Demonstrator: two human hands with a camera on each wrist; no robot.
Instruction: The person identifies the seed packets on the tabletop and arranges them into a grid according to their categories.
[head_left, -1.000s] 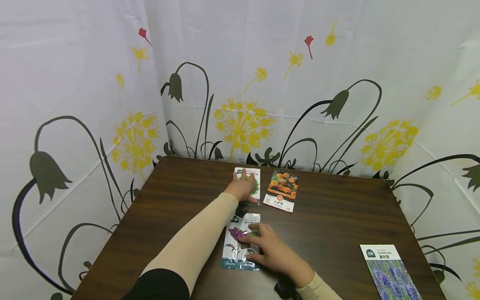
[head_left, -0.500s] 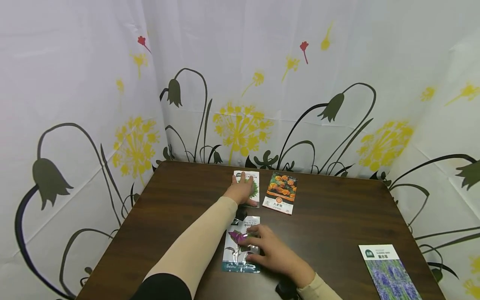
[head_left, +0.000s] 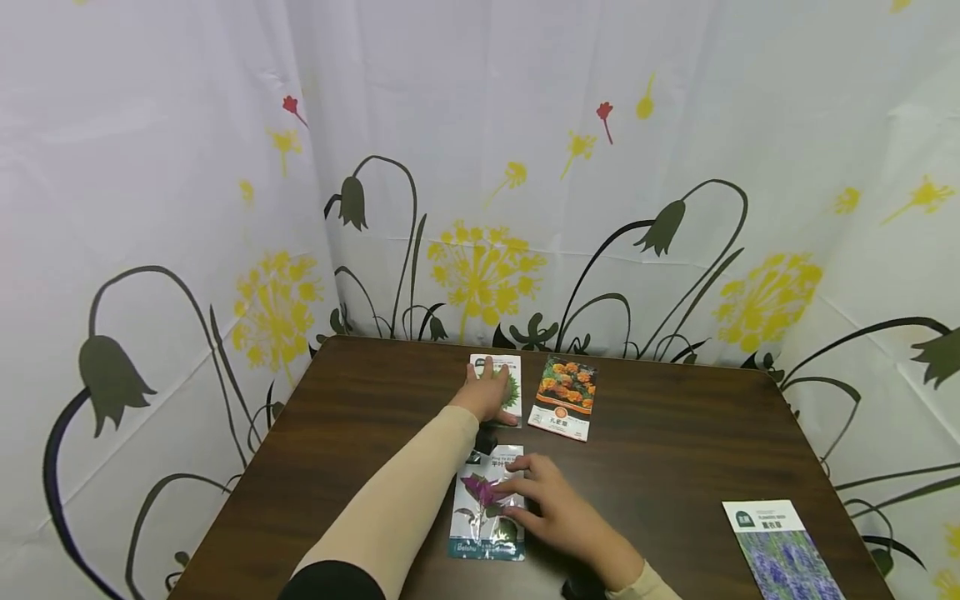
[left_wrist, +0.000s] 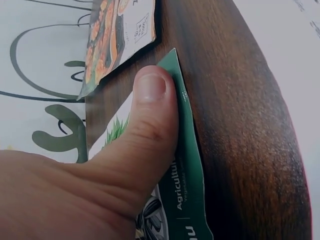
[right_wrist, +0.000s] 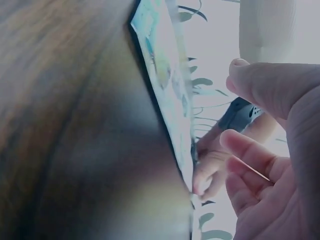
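My left hand (head_left: 483, 396) rests with spread fingers on a seed packet (head_left: 513, 385) showing a green leafy plant, at the back of the table. The left wrist view shows its thumb (left_wrist: 155, 115) lying on the packet's green end strip (left_wrist: 187, 145). Nearer to me, a shiny seed packet (head_left: 468, 523) with a purple flower lies flat, partly under my left forearm. Over its right side is my right hand (head_left: 558, 508), fingers loosely bent and holding nothing. In the right wrist view those fingers (right_wrist: 247, 152) appear raised clear of that packet (right_wrist: 167, 80).
An orange-flower seed packet (head_left: 562, 400) lies just right of the green-plant one. At the front right lies a purple-flower packet (head_left: 787, 554) with a white top, cut off by the frame. A flower-printed white curtain (head_left: 480, 192) stands behind the brown table (head_left: 660, 433).
My right hand has shifted slightly right relative to the shiny purple-flower packet. The left hand stays on the green-plant packet. The whole head view has tilted up a little.
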